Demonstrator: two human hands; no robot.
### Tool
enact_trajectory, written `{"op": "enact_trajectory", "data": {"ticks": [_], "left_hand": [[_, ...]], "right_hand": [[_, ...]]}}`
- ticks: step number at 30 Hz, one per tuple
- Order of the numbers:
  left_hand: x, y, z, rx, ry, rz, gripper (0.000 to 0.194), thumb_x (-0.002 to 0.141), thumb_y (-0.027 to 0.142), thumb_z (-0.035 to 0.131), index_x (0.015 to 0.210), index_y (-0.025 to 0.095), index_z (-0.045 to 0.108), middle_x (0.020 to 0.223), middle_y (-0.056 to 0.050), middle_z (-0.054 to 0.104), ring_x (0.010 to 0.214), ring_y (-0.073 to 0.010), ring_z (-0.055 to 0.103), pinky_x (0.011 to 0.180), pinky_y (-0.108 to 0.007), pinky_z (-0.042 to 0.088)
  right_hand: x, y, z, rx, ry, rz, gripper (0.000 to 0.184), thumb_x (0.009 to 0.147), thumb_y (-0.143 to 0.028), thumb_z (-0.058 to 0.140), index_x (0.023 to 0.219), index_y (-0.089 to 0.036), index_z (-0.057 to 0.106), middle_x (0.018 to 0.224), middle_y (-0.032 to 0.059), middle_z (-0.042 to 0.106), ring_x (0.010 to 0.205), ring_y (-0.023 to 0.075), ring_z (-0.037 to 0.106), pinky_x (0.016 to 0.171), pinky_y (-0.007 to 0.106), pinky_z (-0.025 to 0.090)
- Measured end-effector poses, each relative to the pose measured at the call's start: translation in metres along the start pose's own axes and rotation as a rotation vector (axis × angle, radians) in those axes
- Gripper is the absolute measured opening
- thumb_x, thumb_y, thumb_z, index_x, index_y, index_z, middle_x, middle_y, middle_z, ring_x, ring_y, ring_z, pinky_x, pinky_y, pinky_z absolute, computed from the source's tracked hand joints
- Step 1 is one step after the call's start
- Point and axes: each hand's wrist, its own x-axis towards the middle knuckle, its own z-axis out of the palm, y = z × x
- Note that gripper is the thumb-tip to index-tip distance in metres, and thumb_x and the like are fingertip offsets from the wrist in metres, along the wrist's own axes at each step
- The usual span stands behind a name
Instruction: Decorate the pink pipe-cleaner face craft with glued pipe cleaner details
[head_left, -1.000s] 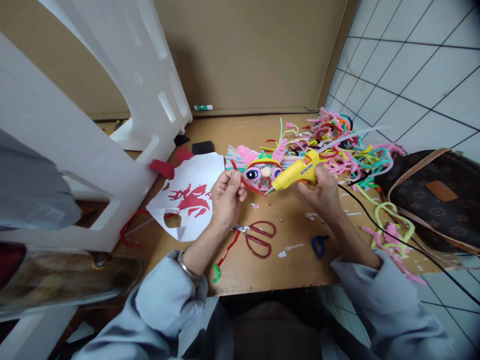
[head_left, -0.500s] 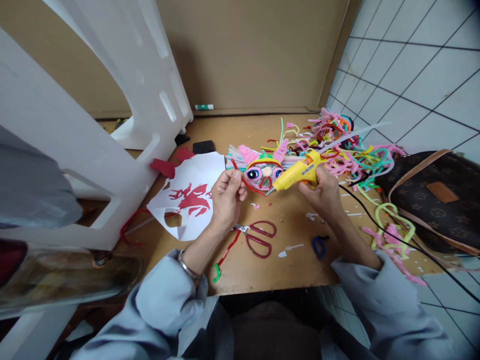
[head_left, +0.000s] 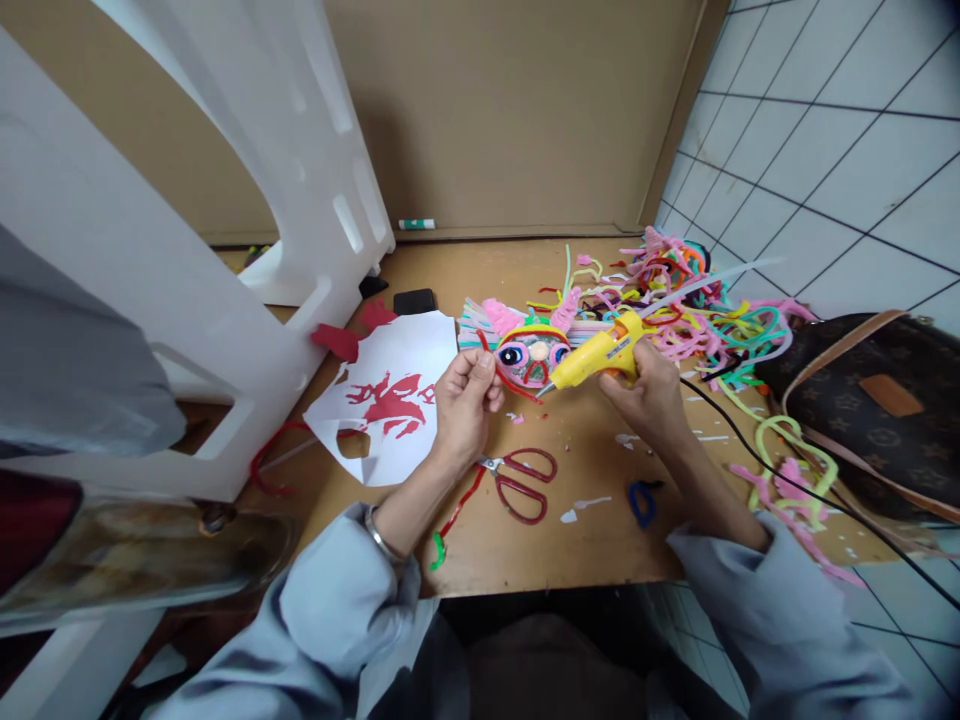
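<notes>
Between thumb and fingers, my left hand [head_left: 466, 395] pinches a red pipe cleaner [head_left: 517, 387], whose free end reaches right. My right hand [head_left: 649, 385] is wrapped round a yellow glue gun [head_left: 600, 357] with a long clear glue stick out of its back. The gun's metal nozzle is at the red pipe cleaner's far end; whether they touch I cannot tell. Just behind lies a pipe-cleaner animal face [head_left: 538, 350] with pink ears and big round eyes, on a bundle of pale striped sticks [head_left: 475, 322]. Red-handled scissors [head_left: 523, 482] lie open nearer me.
White paper with red cut-outs [head_left: 382, 405] lies left, a black box [head_left: 414, 302] behind it. Tangled pipe cleaners [head_left: 690, 300] and a brown handbag [head_left: 862, 400] are at right. The gun's black cord [head_left: 750, 435] runs right. A white plastic frame [head_left: 300, 200] stands left.
The whole view has shifted slightly, so everything sits a little lower and further right. Both hands keep their grip, and the nozzle stays at the red pipe cleaner's end.
</notes>
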Motion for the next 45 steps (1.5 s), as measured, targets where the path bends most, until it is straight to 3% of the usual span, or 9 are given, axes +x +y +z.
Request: {"op": "enact_trajectory", "data": {"ticks": [16, 27, 35, 39, 41, 45], "left_hand": [[0.002, 0.001, -0.001, 0.008, 0.018, 0.023, 0.044, 0.063, 0.046, 0.088, 0.069, 0.016, 0.056, 0.057, 0.006, 0.048, 0.047, -0.0031, 0.039, 0.04, -0.014, 0.034], [0.001, 0.0, -0.002, 0.002, 0.001, 0.024, 0.043, 0.068, 0.046, 0.086, 0.069, 0.016, 0.055, 0.057, 0.006, 0.047, 0.047, -0.003, 0.039, 0.041, -0.014, 0.034], [0.003, 0.003, -0.001, -0.026, 0.039, 0.024, 0.043, 0.063, 0.045, 0.089, 0.071, 0.016, 0.058, 0.057, 0.006, 0.049, 0.046, -0.0028, 0.039, 0.041, -0.014, 0.034], [0.003, 0.004, -0.001, -0.025, 0.038, 0.026, 0.043, 0.062, 0.045, 0.089, 0.069, 0.017, 0.057, 0.057, 0.007, 0.049, 0.046, -0.003, 0.039, 0.04, -0.014, 0.033], [0.003, 0.003, -0.001, -0.008, 0.027, 0.036, 0.043, 0.063, 0.045, 0.089, 0.069, 0.017, 0.057, 0.057, 0.007, 0.048, 0.046, -0.0033, 0.039, 0.04, -0.014, 0.033], [-0.001, 0.002, -0.001, 0.115, -0.001, 0.101, 0.041, 0.069, 0.05, 0.084, 0.071, 0.017, 0.06, 0.055, 0.006, 0.049, 0.044, -0.004, 0.039, 0.041, -0.016, 0.033]], "right_hand": [[0.0, 0.0, -0.001, 0.019, 0.02, 0.042, 0.018, 0.068, -0.031, 0.054, 0.071, -0.027, 0.037, 0.066, -0.0009, 0.049, 0.064, 0.0187, 0.048, 0.06, 0.032, 0.041], [-0.002, -0.001, 0.001, 0.0, -0.012, 0.003, 0.017, 0.067, -0.031, 0.054, 0.07, -0.027, 0.037, 0.064, -0.0012, 0.047, 0.063, 0.0189, 0.046, 0.06, 0.032, 0.039], [0.001, 0.008, -0.003, -0.056, -0.024, -0.006, 0.019, 0.068, -0.031, 0.053, 0.069, -0.026, 0.034, 0.066, -0.0004, 0.048, 0.061, 0.0182, 0.045, 0.059, 0.031, 0.035], [0.001, 0.025, -0.009, -0.21, -0.038, 0.07, 0.02, 0.066, -0.035, 0.057, 0.068, -0.026, 0.039, 0.063, -0.0004, 0.05, 0.058, 0.0192, 0.046, 0.057, 0.031, 0.032], [-0.002, 0.035, -0.013, -0.302, -0.107, 0.128, 0.019, 0.066, -0.036, 0.061, 0.071, -0.026, 0.046, 0.063, 0.0003, 0.053, 0.057, 0.02, 0.047, 0.056, 0.03, 0.031], [-0.011, 0.054, -0.018, -0.459, -0.202, 0.27, 0.033, 0.068, -0.044, 0.066, 0.092, -0.022, 0.061, 0.071, 0.0048, 0.062, 0.061, 0.023, 0.053, 0.056, 0.031, 0.03]]}}
